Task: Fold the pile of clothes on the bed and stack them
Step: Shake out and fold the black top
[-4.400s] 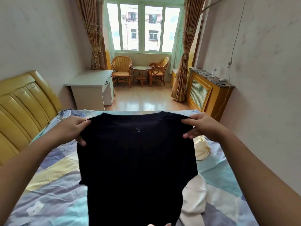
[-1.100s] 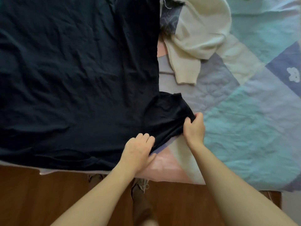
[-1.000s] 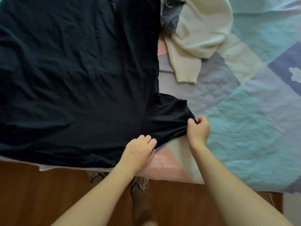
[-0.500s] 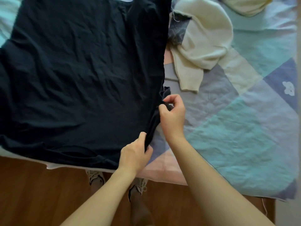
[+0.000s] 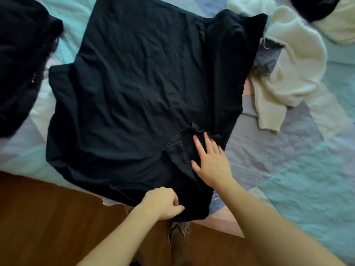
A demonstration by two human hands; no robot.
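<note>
Across the middle of the frame my black T-shirt (image 5: 138, 89) lies flat on the bed (image 5: 299, 169), one sleeve turned in, so I'd say folding's barely begun. Cream sweater (image 5: 288, 73) upper right waits unfolded. My right hand (image 5: 211, 162) presses flat on the sleeve, fingers spread; left hand (image 5: 163, 203) pinches the near edge.

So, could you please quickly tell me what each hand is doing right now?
Left hand: fingers curled, pinching the near edge of the dark navy cotton T-shirt.
Right hand: open, fingers straight, pressing the folded-in sleeve flat.
</note>
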